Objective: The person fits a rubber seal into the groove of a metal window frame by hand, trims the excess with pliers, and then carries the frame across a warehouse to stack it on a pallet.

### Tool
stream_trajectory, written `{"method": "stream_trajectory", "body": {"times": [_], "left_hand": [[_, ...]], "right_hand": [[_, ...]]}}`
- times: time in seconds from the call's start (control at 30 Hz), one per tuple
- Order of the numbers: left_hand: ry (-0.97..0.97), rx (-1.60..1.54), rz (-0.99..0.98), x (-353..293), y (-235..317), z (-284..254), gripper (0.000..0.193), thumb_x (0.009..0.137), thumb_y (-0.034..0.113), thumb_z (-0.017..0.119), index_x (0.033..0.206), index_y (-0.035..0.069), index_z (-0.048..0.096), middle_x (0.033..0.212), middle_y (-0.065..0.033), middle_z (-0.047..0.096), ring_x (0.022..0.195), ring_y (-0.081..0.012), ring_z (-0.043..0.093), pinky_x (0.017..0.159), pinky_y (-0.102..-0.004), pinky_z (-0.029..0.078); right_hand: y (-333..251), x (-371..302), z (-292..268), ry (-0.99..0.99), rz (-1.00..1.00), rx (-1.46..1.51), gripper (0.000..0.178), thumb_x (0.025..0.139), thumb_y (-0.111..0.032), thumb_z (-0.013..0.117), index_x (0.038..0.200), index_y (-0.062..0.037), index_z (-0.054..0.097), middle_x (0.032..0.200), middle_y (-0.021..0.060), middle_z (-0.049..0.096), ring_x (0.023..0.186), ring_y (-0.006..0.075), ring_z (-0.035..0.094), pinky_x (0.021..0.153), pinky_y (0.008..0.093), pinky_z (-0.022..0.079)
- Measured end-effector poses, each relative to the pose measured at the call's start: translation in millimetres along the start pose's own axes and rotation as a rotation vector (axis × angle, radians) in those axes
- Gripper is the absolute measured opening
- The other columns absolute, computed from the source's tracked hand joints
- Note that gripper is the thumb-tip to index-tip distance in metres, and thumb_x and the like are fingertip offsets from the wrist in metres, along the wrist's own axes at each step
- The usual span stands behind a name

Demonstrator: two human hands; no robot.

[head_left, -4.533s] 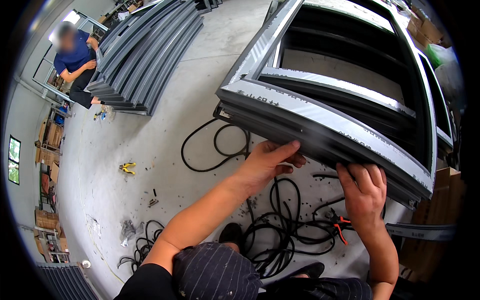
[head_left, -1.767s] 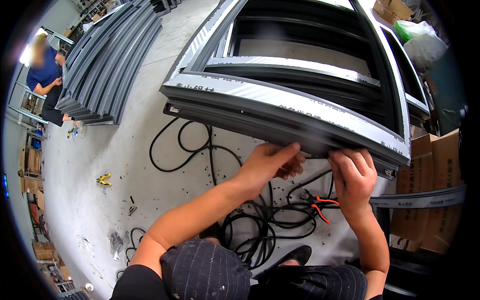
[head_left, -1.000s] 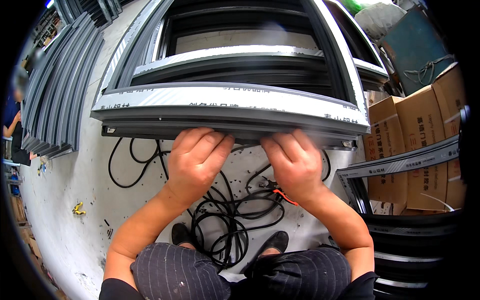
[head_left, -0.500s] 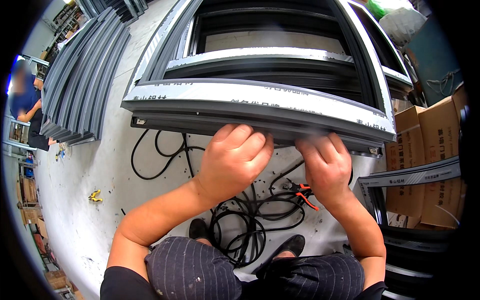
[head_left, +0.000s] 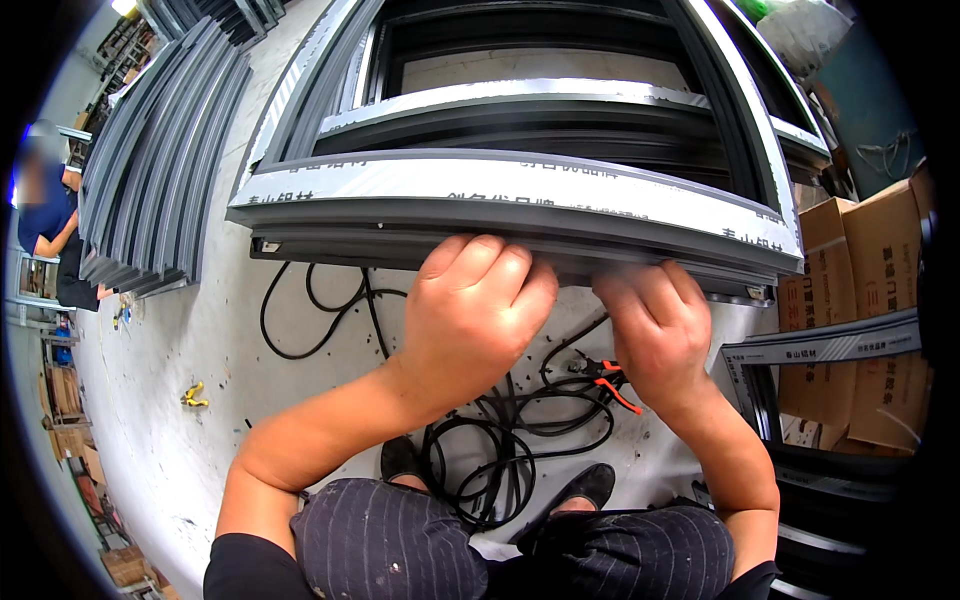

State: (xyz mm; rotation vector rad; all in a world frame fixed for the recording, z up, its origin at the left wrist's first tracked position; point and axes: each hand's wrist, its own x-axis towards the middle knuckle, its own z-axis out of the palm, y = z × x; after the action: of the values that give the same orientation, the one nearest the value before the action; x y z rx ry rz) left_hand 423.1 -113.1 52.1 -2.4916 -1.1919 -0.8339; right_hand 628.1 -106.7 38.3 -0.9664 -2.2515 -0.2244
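A grey window frame (head_left: 520,200) fills the upper half of the view, its near rail wrapped in white film and running across just above both hands; more frames lie stacked under and behind it. A pile of grey profiles (head_left: 160,160) leans well off to the left of the grip, and a person in blue (head_left: 45,215) sits beyond it; cardboard boxes (head_left: 860,300) stand to the right of the right hand.

The left forearm comes up from the lower left and bends inward; the left hand (head_left: 475,320) is arched, knuckles up, fingers curled over the rail's lower edge and pressed against it, closed on the frame. The right forearm rises steeply from the lower right; the right hand (head_left: 655,330) sits just beside the left, fingers hooked up under the same edge, gripping the frame too; the fingertips of both are hidden by the rail.

Below the hands, black rubber cord (head_left: 500,440) lies coiled on the concrete floor (head_left: 200,340); orange-handled pliers (head_left: 610,380) lie just under the right wrist; a small yellow tool (head_left: 193,396) lies far left of the grip.
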Motion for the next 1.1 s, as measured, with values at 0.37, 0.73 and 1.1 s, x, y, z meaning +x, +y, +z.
{"method": "stream_trajectory", "body": {"times": [0.37, 0.73, 1.1], "left_hand": [[-0.192, 0.157, 0.182, 10, 11, -9, 0.026, 0.059, 0.009, 0.061, 0.082, 0.000, 0.067, 0.081, -0.0065, 0.059, 0.075, -0.0198, 0.056, 0.069, -0.0315, 0.047], [0.088, -0.042, 0.003, -4, 4, 15, 0.025, 0.061, 0.002, 0.069, 0.086, 0.001, 0.068, 0.079, -0.0053, 0.059, 0.071, -0.0211, 0.056, 0.062, -0.0326, 0.047], [-0.247, -1.090, -1.031, -47, 6, -3, 0.025, 0.085, 0.021, 0.072, 0.101, 0.002, 0.065, 0.096, -0.0071, 0.066, 0.087, -0.0182, 0.062, 0.076, -0.0318, 0.049]], "right_hand": [[5, -2, 0, 0.025, -0.015, 0.039, 0.025, 0.061, -0.009, 0.063, 0.085, -0.0037, 0.065, 0.078, 0.0043, 0.053, 0.069, 0.0203, 0.054, 0.060, 0.0319, 0.048], [9, -3, 2, 0.057, -0.022, 0.045, 0.025, 0.060, -0.011, 0.061, 0.084, -0.0047, 0.064, 0.077, 0.0035, 0.051, 0.067, 0.0202, 0.053, 0.058, 0.0316, 0.048], [-25, -10, -3, -0.011, 0.284, 0.417, 0.015, 0.075, -0.007, 0.073, 0.089, -0.0062, 0.067, 0.082, 0.0055, 0.064, 0.064, 0.0200, 0.059, 0.055, 0.0292, 0.048]]}}
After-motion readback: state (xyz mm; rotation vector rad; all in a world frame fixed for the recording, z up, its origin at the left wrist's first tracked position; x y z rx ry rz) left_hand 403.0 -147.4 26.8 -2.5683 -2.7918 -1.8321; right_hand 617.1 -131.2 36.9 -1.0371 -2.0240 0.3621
